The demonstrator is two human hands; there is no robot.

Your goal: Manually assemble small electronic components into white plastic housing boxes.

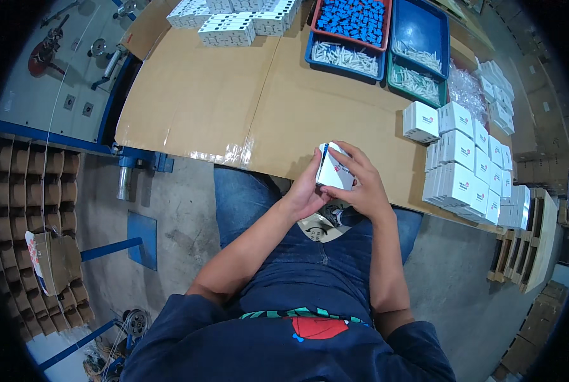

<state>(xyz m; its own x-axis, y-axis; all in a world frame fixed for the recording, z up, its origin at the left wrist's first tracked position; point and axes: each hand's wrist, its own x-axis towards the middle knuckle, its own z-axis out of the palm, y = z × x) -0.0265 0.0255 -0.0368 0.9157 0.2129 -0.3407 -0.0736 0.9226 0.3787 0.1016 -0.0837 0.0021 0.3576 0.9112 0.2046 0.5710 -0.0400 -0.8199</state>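
A small white box (335, 170) with a red mark and a dark blue strip at one edge is between my hands, just over the near edge of the table. My left hand (305, 191) grips it from the left and below, thumb along its side. Over its right side and top curl the fingers of my right hand (365, 181). Part of the box is hidden by these fingers, and I cannot tell whether its flap is fully closed. At the right end of the table stand stacked white boxes (457, 153) of a similar look.
Brown cardboard (202, 95) covers the table. Toward the back are a red tray (351, 39) of blue pieces, a blue tray (345, 70) and a green tray (418, 89) of white pieces. Patterned white cartons (227, 30) sit far left; a blue-edged machine (55, 83) stands beyond.
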